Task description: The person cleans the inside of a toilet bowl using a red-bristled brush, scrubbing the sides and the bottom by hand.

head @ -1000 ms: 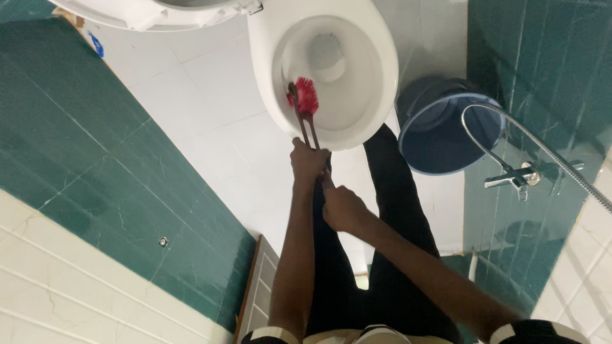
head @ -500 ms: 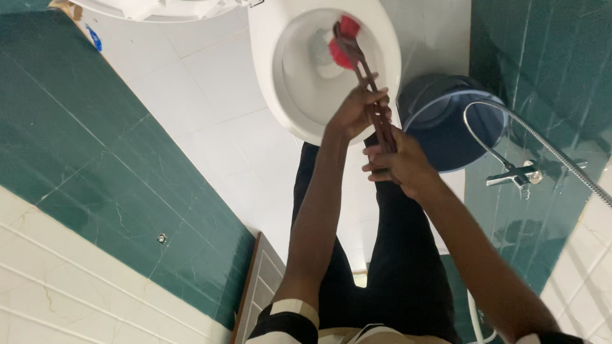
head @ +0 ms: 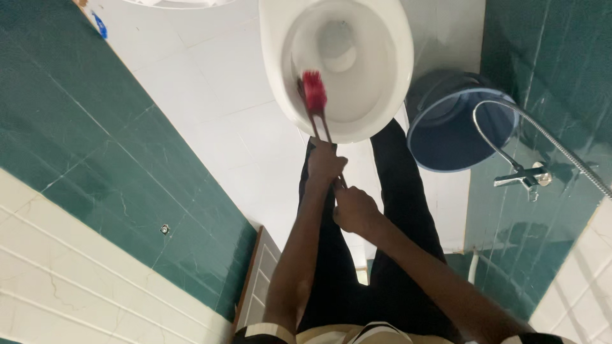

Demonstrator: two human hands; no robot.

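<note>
- Toilet brush (head: 315,95): red bristle head now sits against the near-left inner wall of the toilet bowl (head: 389,83), just under the rim. Half a second ago the head was deep in the bowl near the drain opening, on the far right side; a second ago it was at about the present spot. Judgement: one full scrub stroke, out to the drain and back to the near wall.
- Handle: dark, thin, runs from the bristle head over the front rim of the bowl and down into both hands.
- Left hand (head: 326,162): fingers clenched around the upper part of the handle, closest to the bowl. It has drawn back from the rim toward the body.
- Right hand (head: 354,209): fingers closed on the lower end of the handle, just behind the left hand. It has dropped lower and leftward compared with half a second ago.
- Judgement: scrubbing of the bowl's inside is in progress; near wall is the part under work now.
- Surroundings: blue bucket (head: 459,124) stands on the white floor just right of the bowl; a metal shower hose (head: 542,137) and tap (head: 526,175) are on the green tiled wall to the right. The person's dark trouser legs stand before the bowl.
</note>
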